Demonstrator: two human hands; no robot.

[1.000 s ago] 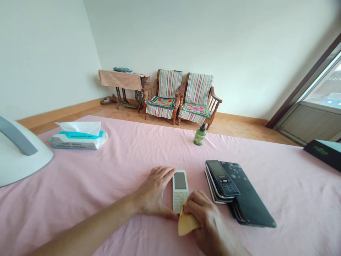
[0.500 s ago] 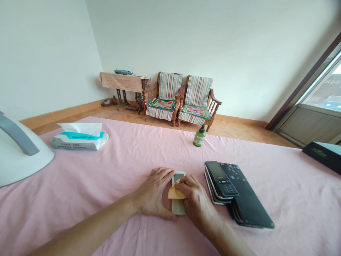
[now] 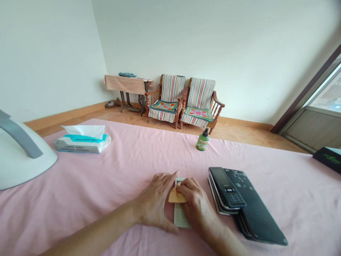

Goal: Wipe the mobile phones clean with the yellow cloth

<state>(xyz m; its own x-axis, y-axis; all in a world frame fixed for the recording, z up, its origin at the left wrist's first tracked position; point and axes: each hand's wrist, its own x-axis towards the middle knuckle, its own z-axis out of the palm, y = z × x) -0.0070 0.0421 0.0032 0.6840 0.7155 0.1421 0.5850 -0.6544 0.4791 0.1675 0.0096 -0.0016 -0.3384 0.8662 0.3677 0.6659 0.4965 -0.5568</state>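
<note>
A small white keypad phone (image 3: pixel 180 217) lies flat on the pink tablecloth (image 3: pixel 119 170) in front of me. My left hand (image 3: pixel 156 202) rests beside it, fingers and thumb along its left edge, steadying it. My right hand (image 3: pixel 195 206) is closed on a small folded yellow cloth (image 3: pixel 175 196) and presses it onto the phone's upper half, over the screen. Most of the phone is hidden under the cloth and my fingers.
Just right of my hand lies a stack of dark phones (image 3: pixel 234 195). A green spray bottle (image 3: pixel 203 140) stands further back. A tissue pack (image 3: pixel 82 140) lies at the far left, a white lamp base (image 3: pixel 21 156) at the left edge, a black box (image 3: pixel 329 158) at the right edge.
My right hand has moved the yellow cloth from the phone's lower end up over its screen. My left hand has stayed at the phone's left side. The camera has shifted slightly.
</note>
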